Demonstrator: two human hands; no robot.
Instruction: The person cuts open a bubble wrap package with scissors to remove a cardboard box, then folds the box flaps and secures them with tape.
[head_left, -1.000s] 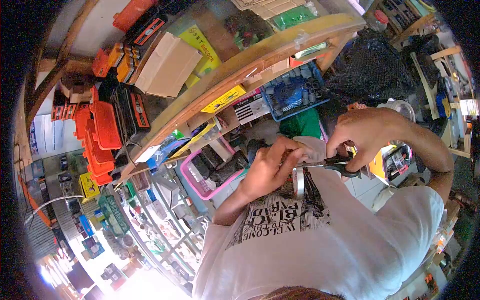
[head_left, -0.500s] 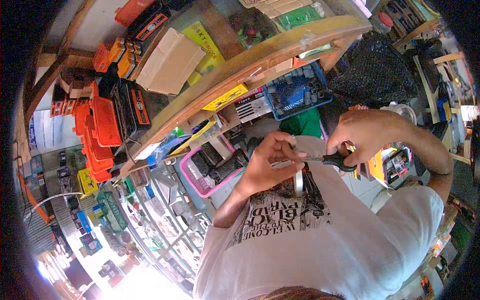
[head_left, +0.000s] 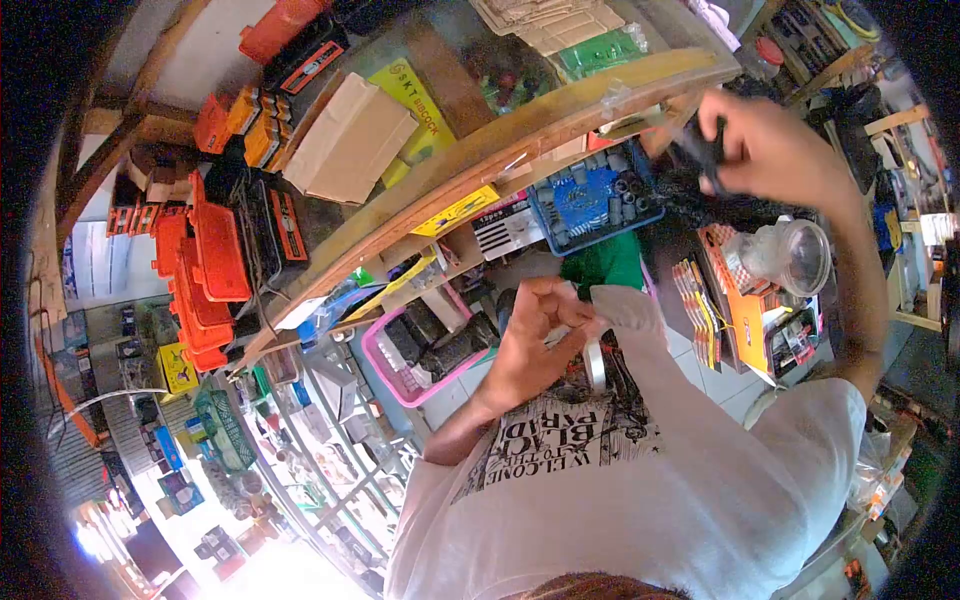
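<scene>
My left hand (head_left: 545, 340) is in front of my shirt, its thumb and fingers pinched together. From the pinch hangs a narrow, glossy white strip of tape (head_left: 597, 366), its upper end hidden by the fingers. My right hand (head_left: 765, 150) is raised at the far right end of the wooden counter, smeared by motion. Its fingers are wrapped round a pair of black-handled scissors (head_left: 712, 160), whose blades are lost in the blur.
Along the wooden counter (head_left: 470, 150) lies a cardboard piece (head_left: 350, 138). Beneath it are a blue crate of grey fittings (head_left: 640, 235) and a pink basket (head_left: 405, 397) with black packets. Orange boxes (head_left: 745, 330) and a clear plastic jar (head_left: 805, 258) stand on the right.
My right hand has moved up and away from my left hand, carrying the scissors toward the counter's right end. My left hand stays nearly in place with the white strip.
</scene>
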